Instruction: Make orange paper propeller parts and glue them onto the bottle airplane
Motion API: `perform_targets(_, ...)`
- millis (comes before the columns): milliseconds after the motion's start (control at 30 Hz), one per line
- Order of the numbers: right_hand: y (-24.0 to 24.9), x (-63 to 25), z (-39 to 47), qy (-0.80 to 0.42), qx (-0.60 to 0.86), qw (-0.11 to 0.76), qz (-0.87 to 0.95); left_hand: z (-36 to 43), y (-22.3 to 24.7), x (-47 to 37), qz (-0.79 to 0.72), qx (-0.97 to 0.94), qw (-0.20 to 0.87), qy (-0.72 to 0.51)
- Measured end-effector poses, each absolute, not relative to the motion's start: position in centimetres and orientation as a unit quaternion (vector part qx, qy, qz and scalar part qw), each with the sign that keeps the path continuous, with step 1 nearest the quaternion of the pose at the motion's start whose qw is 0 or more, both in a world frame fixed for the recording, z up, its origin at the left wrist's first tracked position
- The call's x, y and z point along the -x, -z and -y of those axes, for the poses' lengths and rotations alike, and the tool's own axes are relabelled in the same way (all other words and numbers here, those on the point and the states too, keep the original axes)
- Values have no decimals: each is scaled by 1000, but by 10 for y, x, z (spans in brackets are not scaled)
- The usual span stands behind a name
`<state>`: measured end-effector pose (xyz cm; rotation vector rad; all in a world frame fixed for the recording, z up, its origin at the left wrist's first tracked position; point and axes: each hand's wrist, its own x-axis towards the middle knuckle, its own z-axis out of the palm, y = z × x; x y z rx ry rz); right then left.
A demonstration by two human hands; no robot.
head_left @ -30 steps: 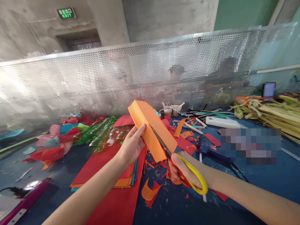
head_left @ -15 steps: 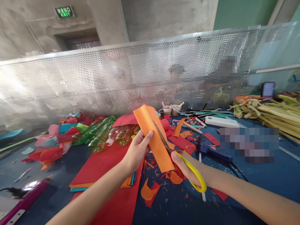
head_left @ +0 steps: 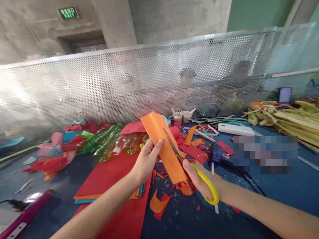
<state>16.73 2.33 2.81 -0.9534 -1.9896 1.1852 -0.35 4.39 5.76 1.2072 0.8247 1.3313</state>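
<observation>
left fingers pinch orange paper while right fingers grip yellow-handled scissors.

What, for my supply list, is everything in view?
table: one, dark blue, below
folded paper: one, orange, centre
scissors: one pair, yellow handle showing, centre right
paper stack: several sheets, red, orange, blue, left
scraps: many, mostly red and orange, centre
bottles: several, green and clear, left
crumpled paper: several, mixed colours, far left
power strip: one, purple, near left
glue gun: one, blue, right
flat object: one, white, right
mesh panel: one, silvery, back
cups: two, pale, by mesh panel
stalks: one pile, yellowish, far right
exit sign: one, green, upper left
left hand: one, bare, pinching folded paper
right hand: one, bare, gripping scissors
</observation>
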Motion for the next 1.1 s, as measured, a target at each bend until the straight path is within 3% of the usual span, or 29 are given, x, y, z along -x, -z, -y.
perform_targets(467,-25,-167,-21,-440,388,313,746,-44,-56,3,-353,-500,552,-566)
perform_targets(1100,-15,-162,-22,-527,395,326,678,-40,-58,0,-353,-486,549,-582)
